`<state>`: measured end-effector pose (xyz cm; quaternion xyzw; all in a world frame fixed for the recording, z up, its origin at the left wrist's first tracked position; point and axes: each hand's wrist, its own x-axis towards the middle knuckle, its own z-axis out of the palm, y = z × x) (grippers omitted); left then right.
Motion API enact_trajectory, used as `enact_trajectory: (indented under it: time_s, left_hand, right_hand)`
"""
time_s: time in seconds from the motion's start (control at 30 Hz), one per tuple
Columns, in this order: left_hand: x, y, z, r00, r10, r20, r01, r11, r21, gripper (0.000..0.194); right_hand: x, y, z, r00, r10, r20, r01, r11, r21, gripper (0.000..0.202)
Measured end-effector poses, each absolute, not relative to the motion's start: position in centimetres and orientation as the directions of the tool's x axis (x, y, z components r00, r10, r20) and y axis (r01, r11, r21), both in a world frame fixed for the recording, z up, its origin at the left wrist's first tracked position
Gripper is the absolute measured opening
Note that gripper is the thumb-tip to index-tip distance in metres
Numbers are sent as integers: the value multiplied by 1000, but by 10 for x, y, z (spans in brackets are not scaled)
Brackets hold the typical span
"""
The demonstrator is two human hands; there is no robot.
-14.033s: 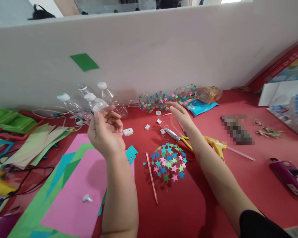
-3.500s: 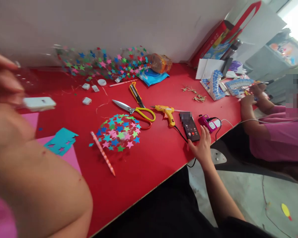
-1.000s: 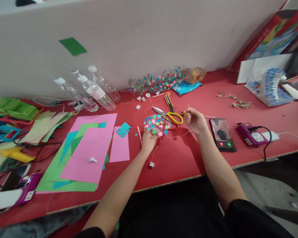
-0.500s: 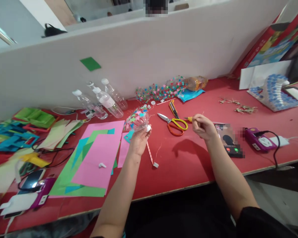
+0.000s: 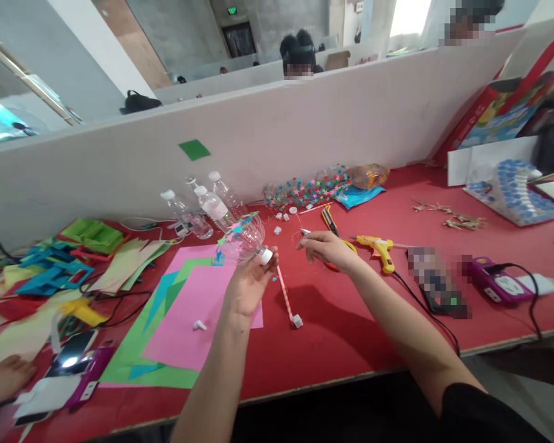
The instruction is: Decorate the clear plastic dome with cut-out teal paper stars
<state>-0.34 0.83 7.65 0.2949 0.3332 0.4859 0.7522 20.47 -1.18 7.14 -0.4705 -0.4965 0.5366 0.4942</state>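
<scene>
My left hand (image 5: 252, 280) holds a clear plastic piece (image 5: 244, 241) cut into strips, with coloured stars on them, by its white-capped neck. My right hand (image 5: 322, 247) hangs over the scissors (image 5: 351, 246), which it partly covers. Its fingers are bent together, and whether anything thin is between them is too small to tell. Right of that hand lies a yellow glue gun (image 5: 378, 249). A striped stick (image 5: 285, 292) with a small white block at its end rests on the red table (image 5: 323, 344) between my forearms.
Capped bottles (image 5: 216, 206) stand at the back left, beside star-covered plastic (image 5: 300, 192) along the partition. Pink paper (image 5: 184, 314) lies left. A phone (image 5: 436, 280) and purple power socket (image 5: 496, 280) are right. Another person's hand (image 5: 9, 378) is far left.
My right hand has moved left from the glue gun to above the scissors. The starred plastic has turned in my left hand, its strips now facing up and left. The camera view has shifted.
</scene>
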Motion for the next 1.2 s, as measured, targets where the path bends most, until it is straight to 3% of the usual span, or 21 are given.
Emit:
enact_trajectory:
  time_s: [0.17,0.43,0.53,0.6,0.67,0.73,0.9,1.1,1.2]
  left_hand:
    - [21,16,92,317,948,-15,-526,189,829,35]
    - [77,12,96,459,885,73,-469,172,866,38]
    - [72,30,92,459,872,172,-333,-11,943,42]
    - [64,53,79,390,894,221,-74,-209,975,32]
    - [59,77,57,292,924,247,253,-323,912,21]
    - [58,94,30,325,934,148,500,-302,811,15]
    - [62,111,-4,389,919,64,613,-310,727,11]
    - [36,174,50,356,924,141,768,-375,519,35]
    - [21,211,67,315,938,142,846,-345,407,37]
  right_hand:
    - [193,-12,90,-49,997,58,-136,51,-989,35]
    - [216,-14,100,-150,985,84,-314,33,-949,38]
    - [243,-16,105,-133,982,133,-367,76,-927,42]
    - [264,-20,111,-90,981,171,-385,125,-914,46]
    - [283,-26,116,-34,983,180,-388,153,-909,50]
    - [295,-31,120,7,985,175,-389,164,-907,49]
    - [299,-33,117,-29,976,215,-419,184,-889,44]
    - [305,-31,112,50,977,205,-404,208,-891,42]
    - [310,-32,112,78,981,177,-395,193,-898,40]
